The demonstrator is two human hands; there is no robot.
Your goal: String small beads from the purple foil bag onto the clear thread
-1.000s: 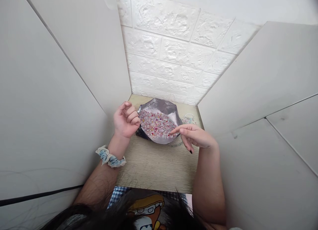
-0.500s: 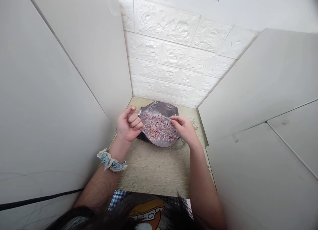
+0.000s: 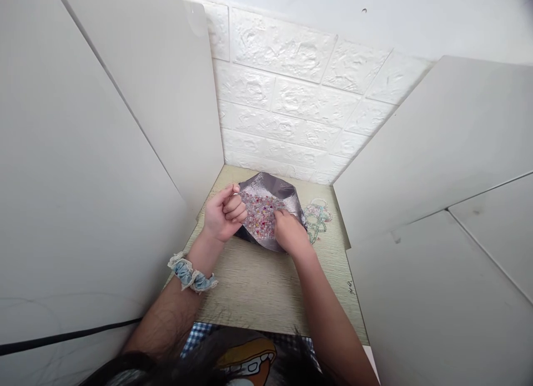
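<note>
A silvery foil bag (image 3: 287,187) lies spread wide on the small wooden table, with many small beads (image 3: 258,215) in pink, white, red and yellow inside. My left hand (image 3: 227,212) is raised at the bag's left edge, fingers curled and thumb pressed to the index finger; whatever the pinch holds is too small to make out. Over the right part of the beads is my right hand (image 3: 289,229), its fingertips down among them and drawn together. Its palm side is hidden, so any bead in it does not show. A blue scrunchie (image 3: 192,275) circles my left wrist.
Strings of beads (image 3: 318,216) lie right of the bag. Small shiny bits (image 3: 350,286) rest near the right edge of the table (image 3: 258,291). Pale panels (image 3: 175,108) stand close on both sides, with a white brick-pattern wall (image 3: 287,97) behind.
My right hand has moved left and down into the beads, uncovering the bead strings on the right. My left hand has shifted slightly right, still pinched.
</note>
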